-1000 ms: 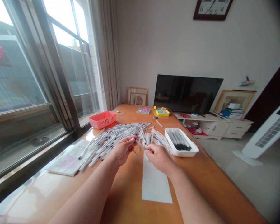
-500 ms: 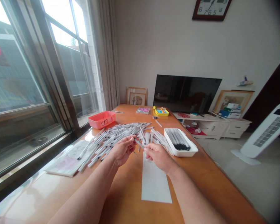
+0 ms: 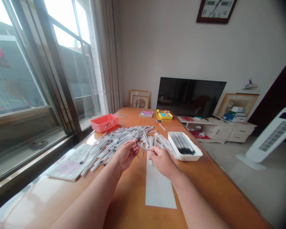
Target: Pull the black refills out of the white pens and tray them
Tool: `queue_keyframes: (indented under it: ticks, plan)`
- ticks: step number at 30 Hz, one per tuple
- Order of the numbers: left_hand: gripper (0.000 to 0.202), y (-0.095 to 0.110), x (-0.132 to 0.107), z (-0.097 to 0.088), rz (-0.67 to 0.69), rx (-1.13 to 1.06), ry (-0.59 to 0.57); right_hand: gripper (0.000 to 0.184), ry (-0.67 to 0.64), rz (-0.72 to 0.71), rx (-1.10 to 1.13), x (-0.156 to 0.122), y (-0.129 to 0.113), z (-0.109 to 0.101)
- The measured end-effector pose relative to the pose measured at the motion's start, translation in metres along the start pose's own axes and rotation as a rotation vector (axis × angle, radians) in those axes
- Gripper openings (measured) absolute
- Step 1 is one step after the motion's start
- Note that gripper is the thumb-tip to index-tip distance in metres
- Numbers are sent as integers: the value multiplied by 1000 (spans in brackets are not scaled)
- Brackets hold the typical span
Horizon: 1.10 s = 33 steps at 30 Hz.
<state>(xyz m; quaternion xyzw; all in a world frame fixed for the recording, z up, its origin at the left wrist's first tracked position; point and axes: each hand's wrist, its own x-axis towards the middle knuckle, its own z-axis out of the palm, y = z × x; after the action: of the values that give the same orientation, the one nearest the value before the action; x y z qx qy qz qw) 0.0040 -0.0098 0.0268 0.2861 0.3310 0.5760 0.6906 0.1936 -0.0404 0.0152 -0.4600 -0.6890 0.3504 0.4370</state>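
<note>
Between both hands, over the table, is a clear pen barrel (image 3: 142,146), slanting down to the right. My right hand (image 3: 160,159) pinches its lower end. My left hand (image 3: 126,153) is closed near the upper end, with a thin dark pen refill (image 3: 137,139) at its fingertips. Whether the refill touches the barrel is too small to tell. Beyond my left hand spreads a pile of clear pens with dark ends (image 3: 119,135). Loose clear barrels (image 3: 165,142) lie past my right hand. A white sheet of paper (image 3: 160,189) lies below it.
A white box (image 3: 199,154) holding dark-tipped pens stands at right. A red plastic basket (image 3: 97,125) is at far left, with a paper booklet (image 3: 66,167) nearer. A yellow box (image 3: 165,117) and a colourful booklet (image 3: 146,113) sit at the table's far end.
My fingers have shifted slightly at the pen barrel, and the dark refill shows a little more above my left fingertips. The view has moved slightly; the rest looks the same.
</note>
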Motion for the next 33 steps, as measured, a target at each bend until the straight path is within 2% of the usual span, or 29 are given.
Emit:
queue_keyframes:
  ticks: [5, 10, 15, 20, 26, 29, 33]
  plan:
    - [13, -2, -1, 1, 29, 41, -6, 26, 75, 65, 97, 2, 4, 3]
    - [13, -1, -2, 2, 74, 75, -58, 28, 15, 200, 233, -2, -7, 1]
    - [18, -1, -3, 4, 99, 84, -68, 37, -62, 266, 397, -4, -12, 0]
    - [22, -6, -2, 5, 135, 110, -24, 35, -7, 240, 305, -5, -12, 4]
    - [21, -6, -3, 6, 98, 85, -23, 28, 6, 185, 245, -3, -12, 1]
    - [21, -3, -4, 7, 82, 74, -56, 33, -17, 207, 191, -4, -13, -2]
    - [18, -2, -5, 8, 80, 57, -83, 43, -92, 267, 231, -6, -14, 0]
